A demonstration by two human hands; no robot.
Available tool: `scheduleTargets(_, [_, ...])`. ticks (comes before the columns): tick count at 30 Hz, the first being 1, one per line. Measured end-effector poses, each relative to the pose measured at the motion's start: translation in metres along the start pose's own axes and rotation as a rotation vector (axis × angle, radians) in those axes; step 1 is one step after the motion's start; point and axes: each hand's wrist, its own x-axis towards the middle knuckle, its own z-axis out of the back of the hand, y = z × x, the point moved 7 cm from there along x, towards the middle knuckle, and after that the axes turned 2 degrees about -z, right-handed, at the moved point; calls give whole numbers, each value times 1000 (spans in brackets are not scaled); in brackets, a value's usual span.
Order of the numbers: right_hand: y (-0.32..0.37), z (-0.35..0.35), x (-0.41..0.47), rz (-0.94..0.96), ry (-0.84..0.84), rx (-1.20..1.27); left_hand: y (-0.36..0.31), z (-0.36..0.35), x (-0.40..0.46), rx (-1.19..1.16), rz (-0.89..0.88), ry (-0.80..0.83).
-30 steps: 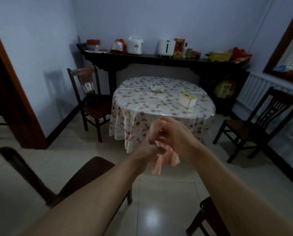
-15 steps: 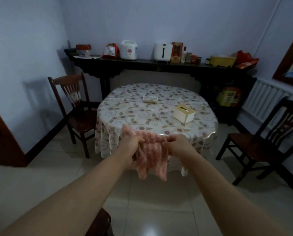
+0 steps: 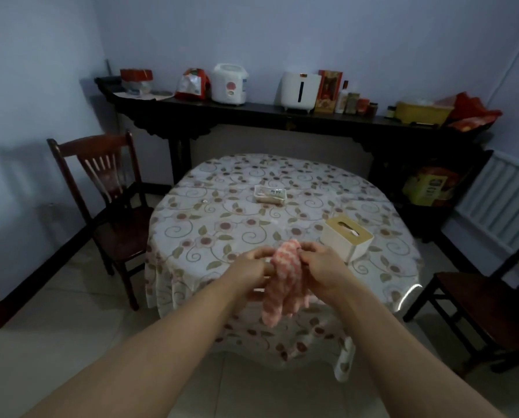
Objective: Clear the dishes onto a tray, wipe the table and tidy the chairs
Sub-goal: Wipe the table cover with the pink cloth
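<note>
A pink and white cloth [image 3: 282,285] hangs bunched between my hands over the near edge of the round table [image 3: 210,236], which wears a flowered cover. My left hand [image 3: 250,267] pinches the cloth's left side and my right hand [image 3: 323,267] pinches its right side. On the table lie a small white packet [image 3: 270,194] near the middle and a tissue box [image 3: 347,238] at the right. One wooden chair [image 3: 107,191] stands at the table's left, another chair [image 3: 487,303] at its right.
A long dark sideboard [image 3: 282,122] runs along the back wall, carrying a rice cooker [image 3: 229,83], a white appliance [image 3: 300,90], jars and bags. A radiator [image 3: 499,194] lines the right wall. Boxes [image 3: 427,188] sit under the sideboard's right end. Pale tiled floor surrounds the table.
I have come closer to the table. My hands, which stretched the cloth wide half a second ago, have drawn together and gathered it into a bunch over the table's edge.
</note>
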Motion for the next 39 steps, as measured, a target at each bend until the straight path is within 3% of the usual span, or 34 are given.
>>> scheduleTargets(2, [12, 1, 31, 17, -7, -37, -10, 10, 39, 11, 4, -76])
scheduleTargets(5, [19, -5, 75, -24, 164, -82, -15, 30, 97, -53, 47, -205])
scheduleTargets(9, [26, -21, 142, 56, 353, -288, -20, 38, 175, -118, 92, -253])
scheduleTargets(13, [40, -15, 221, 186, 202, -452, -30, 33, 242, -187, 130, -233])
scheduleTargets(22, [48, 1, 378, 55, 37, -419, -43, 97, 352, 140, 150, -468])
scheduleTargets(27, [49, -37, 432, 31, 45, -392, -38, 152, 397, 226, 188, -535])
scheduleTargets(39, [39, -156, 562, 41, 37, -446, -45, 311, 507, 610, 126, -478])
